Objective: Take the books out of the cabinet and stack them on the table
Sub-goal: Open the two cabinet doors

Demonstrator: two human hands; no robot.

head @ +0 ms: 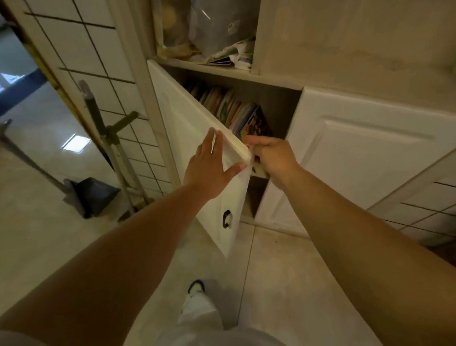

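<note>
Two hands at the cabinet door (192, 137), no book out yet. Books (233, 110) stand upright in a row on the middle shelf, spines facing out, directly ahead of the right hand (271, 156) and just behind the door's free edge. Right hand is the nearer one; fingers curled at the outermost book's lower corner, whether they actually pinch it I can't tell. Left hand (210, 168) lies flat on the door face, fingers straight, thumb spread toward the edge, holding it open. Table not in view.

Left grip (212, 165) flat, fingers straight; right grip (270, 153) curled, arms outstretched.
</note>
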